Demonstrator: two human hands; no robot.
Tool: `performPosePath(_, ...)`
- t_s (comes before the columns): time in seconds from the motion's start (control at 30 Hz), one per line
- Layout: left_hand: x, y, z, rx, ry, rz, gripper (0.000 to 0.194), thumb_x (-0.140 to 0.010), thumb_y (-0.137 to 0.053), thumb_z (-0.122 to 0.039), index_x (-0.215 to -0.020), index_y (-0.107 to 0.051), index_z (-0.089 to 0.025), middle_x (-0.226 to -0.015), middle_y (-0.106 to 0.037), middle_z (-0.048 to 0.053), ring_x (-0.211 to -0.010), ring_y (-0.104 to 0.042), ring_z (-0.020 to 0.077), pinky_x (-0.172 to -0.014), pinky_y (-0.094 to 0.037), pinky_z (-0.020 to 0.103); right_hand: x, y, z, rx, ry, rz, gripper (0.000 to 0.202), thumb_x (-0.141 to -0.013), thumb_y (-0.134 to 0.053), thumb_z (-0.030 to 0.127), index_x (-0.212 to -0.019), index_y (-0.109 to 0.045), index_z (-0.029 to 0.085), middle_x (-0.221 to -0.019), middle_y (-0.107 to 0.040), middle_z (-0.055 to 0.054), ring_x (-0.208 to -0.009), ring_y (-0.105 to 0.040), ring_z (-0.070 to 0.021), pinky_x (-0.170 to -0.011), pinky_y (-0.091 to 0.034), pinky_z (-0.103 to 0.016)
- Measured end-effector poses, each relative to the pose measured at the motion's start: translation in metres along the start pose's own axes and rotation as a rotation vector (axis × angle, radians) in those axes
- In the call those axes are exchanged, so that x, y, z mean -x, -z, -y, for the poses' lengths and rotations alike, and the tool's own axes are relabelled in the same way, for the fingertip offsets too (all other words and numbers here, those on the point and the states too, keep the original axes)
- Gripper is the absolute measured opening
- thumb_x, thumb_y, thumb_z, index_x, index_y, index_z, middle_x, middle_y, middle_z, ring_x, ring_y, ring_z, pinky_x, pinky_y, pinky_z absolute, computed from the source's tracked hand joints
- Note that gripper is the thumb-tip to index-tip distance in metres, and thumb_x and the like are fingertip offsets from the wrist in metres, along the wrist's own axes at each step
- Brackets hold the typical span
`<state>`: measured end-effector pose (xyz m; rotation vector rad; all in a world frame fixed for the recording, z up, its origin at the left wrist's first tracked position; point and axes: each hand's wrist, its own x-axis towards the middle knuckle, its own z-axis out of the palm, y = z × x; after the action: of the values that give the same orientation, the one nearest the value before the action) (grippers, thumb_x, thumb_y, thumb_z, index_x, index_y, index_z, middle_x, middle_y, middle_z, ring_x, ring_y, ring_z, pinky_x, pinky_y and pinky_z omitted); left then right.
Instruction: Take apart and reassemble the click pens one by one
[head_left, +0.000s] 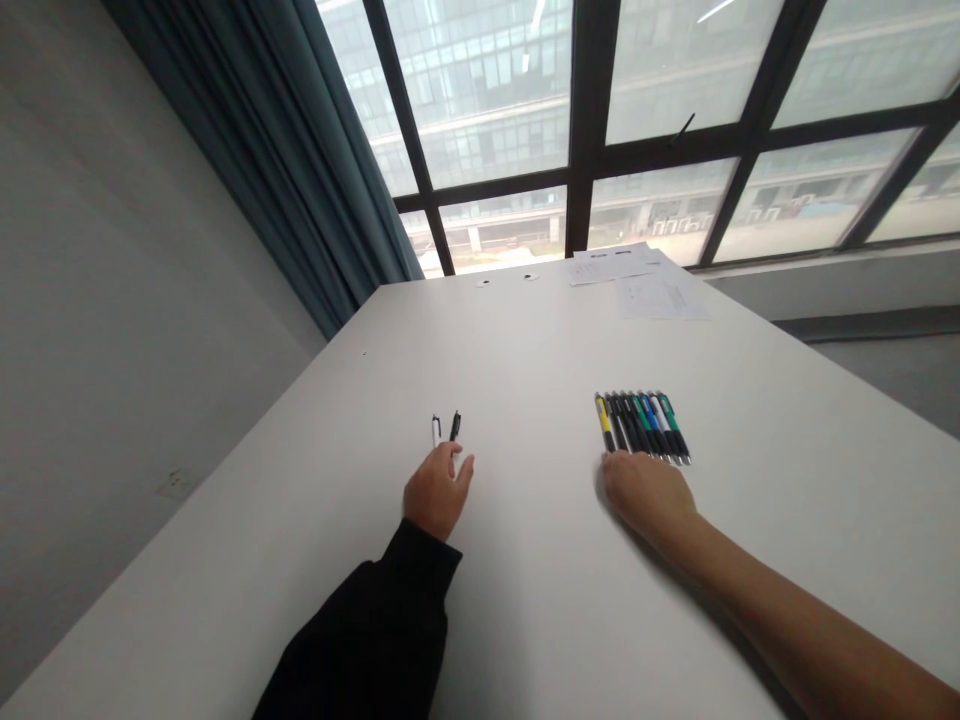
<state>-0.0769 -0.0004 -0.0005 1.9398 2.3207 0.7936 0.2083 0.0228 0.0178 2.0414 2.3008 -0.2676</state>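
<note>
My left hand (437,492), in a black sleeve, rests over the near ends of two pens. One is a white pen (436,430), and beside it lies a black pen (455,424). The thumb stands apart from the index finger; the other fingers are partly hidden. To the right, a row of several click pens lies side by side, with a yellow pen (604,420) at its left end and a green pen (673,425) at its right end. At the row's near ends, my right hand (651,492) lies with curled fingers; whatever is under them is hidden.
Both hands work on a large white table (525,580). Loose paper sheets (615,266) lie at its far edge, near the windows. A blue-grey curtain (300,150) hangs at the left, beside a grey wall (135,250).
</note>
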Motion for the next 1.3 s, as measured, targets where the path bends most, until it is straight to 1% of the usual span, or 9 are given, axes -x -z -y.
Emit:
performPosePath(0.37, -0.006, 0.010, 0.010, -0.179, 0.072, 0.034, 0.029, -0.092, -0.062, -0.040, -0.112, -0.065, -0.019, -0.103, -0.069, 0.007, -0.091, -0.066, 0.0228, -0.074, -0.047, 0.031, 0.000, -0.001, -0.002, 0.001, 0.009, -0.004, 0.047, -0.103, -0.033, 0.024, -0.099, -0.077, 0.006, -0.087, -0.076, -0.026, -0.084, -0.076, -0.0342, -0.072, -0.055, -0.043)
performPosePath(0.6, -0.008, 0.009, 0.012, -0.207, 0.102, 0.048, 0.026, -0.094, -0.059, -0.039, -0.104, -0.071, -0.018, -0.101, -0.067, 0.007, -0.088, -0.066, 0.0221, -0.071, -0.047, 0.030, 0.003, 0.002, -0.003, -0.023, 0.005, -0.015, 0.056, -0.104, -0.029, 0.031, -0.091, -0.077, 0.006, -0.081, -0.076, -0.026, -0.078, -0.076, -0.0333, -0.069, -0.053, -0.041)
performPosePath(0.7, -0.007, 0.008, 0.013, -0.174, 0.068, 0.031, 0.020, -0.094, -0.058, -0.032, -0.096, -0.072, -0.018, -0.097, -0.067, 0.007, -0.086, -0.064, 0.0213, -0.071, -0.047, 0.030, 0.008, 0.003, -0.003, -0.054, 0.026, -0.043, 0.061, -0.104, -0.029, 0.040, -0.081, -0.075, 0.008, -0.077, -0.075, -0.024, -0.073, -0.074, -0.0342, -0.066, -0.051, -0.041)
performPosePath(0.8, -0.001, 0.006, 0.004, -0.047, -0.083, -0.029, 0.015, -0.092, -0.059, -0.026, -0.094, -0.071, -0.017, -0.091, -0.065, 0.007, -0.084, -0.062, 0.0209, -0.077, -0.048, 0.032, 0.014, 0.001, -0.007, -0.102, 0.078, -0.071, 0.054, -0.104, -0.031, 0.043, -0.082, -0.070, 0.013, -0.078, -0.074, -0.018, -0.074, -0.072, -0.0304, -0.068, -0.049, -0.038)
performPosePath(0.87, 0.008, 0.004, -0.009, 0.088, -0.258, -0.041, 0.013, -0.092, -0.060, -0.025, -0.093, -0.071, -0.017, -0.086, -0.064, 0.007, -0.084, -0.060, 0.0215, -0.081, -0.048, 0.034, 0.020, -0.003, -0.011, -0.268, 0.150, -0.106, 0.042, -0.103, -0.036, 0.044, -0.097, -0.066, 0.015, -0.080, -0.073, -0.012, -0.072, -0.070, -0.0243, -0.069, -0.049, -0.034)
performPosePath(0.93, 0.020, 0.002, -0.025, 0.234, -0.392, -0.010, 0.011, -0.091, -0.062, -0.025, -0.093, -0.071, -0.019, -0.083, -0.062, 0.005, -0.085, -0.058, 0.0214, -0.080, -0.048, 0.034, 0.027, -0.009, -0.016, -0.609, 0.240, -0.135, 0.037, -0.101, -0.044, 0.046, -0.120, -0.055, 0.017, -0.090, -0.072, -0.009, -0.067, -0.066, -0.0191, -0.067, -0.050, -0.031)
performPosePath(1.03, 0.038, -0.001, -0.047, 0.422, -0.447, 0.076, 0.006, -0.088, -0.067, -0.023, -0.091, -0.072, -0.020, -0.085, -0.061, 0.006, -0.086, -0.057, 0.0206, -0.078, -0.048, 0.033, 0.040, -0.018, -0.024, -1.056, 0.298, -0.038, 0.042, -0.099, -0.049, 0.047, -0.132, -0.045, 0.021, -0.095, -0.069, -0.006, -0.065, -0.062, -0.0165, -0.061, -0.049, -0.030)
performPosePath(1.17, 0.046, -0.002, -0.056, 0.662, -0.397, 0.295, 0.007, -0.088, -0.068, -0.020, -0.093, -0.072, -0.019, -0.088, -0.063, 0.005, -0.080, -0.060, 0.0162, -0.074, -0.050, 0.028, 0.049, -0.024, -0.032, -1.171, 0.215, 0.093, 0.034, -0.098, -0.053, 0.050, -0.109, -0.060, 0.019, -0.068, -0.062, 0.000, -0.060, -0.056, -0.0153, -0.059, -0.044, -0.029)
performPosePath(1.3, 0.042, -0.005, -0.053, 0.925, -0.096, 0.354, 0.013, -0.081, -0.074, -0.023, -0.092, -0.069, -0.018, -0.090, -0.070, 0.005, -0.083, -0.065, 0.0165, -0.080, -0.052, 0.030, 0.041, -0.021, -0.036, -1.353, 0.095, 0.112, 0.043, -0.089, -0.064, 0.056, -0.105, -0.063, 0.017, -0.070, -0.065, -0.002, -0.057, -0.056, -0.0143, -0.057, -0.044, -0.029)
